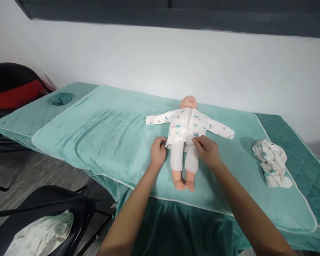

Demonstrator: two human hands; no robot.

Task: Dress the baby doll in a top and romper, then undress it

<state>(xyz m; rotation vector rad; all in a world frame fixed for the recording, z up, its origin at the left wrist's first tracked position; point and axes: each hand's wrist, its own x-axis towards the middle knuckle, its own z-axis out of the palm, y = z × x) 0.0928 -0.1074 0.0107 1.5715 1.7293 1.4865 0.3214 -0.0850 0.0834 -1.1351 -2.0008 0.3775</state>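
A baby doll lies on its back on a pale green, plush-looking sheet edged in white piping, between a person's two bare hands. The doll's long axis runs across the width of the bed, its smooth, rounded head toward the white wall and its bare, plastic-looking feet toward the person. Both arms stretch out sideways in the long sleeves of a soft white jacket printed with small green and red motifs, a front edge running down the chest. White, slightly puckered leggings end above the ankles.

The person's right hand pinches the jacket's lower front hem between thumb and fingertips. The left hand is narrow, its fingers curled at the opposite lower corner of the jacket; whether it grips the fabric cannot be told.

On the right of the sheet, near its piped border, sits a crumpled bundle of matching printed cloth. Darker green quilted cover shows beyond the border, while at the far left the quilted end of the bed has a rounded opening. A black chair in the left foreground holds a rumpled, pale patterned fabric; a black-and-red chair stands behind.
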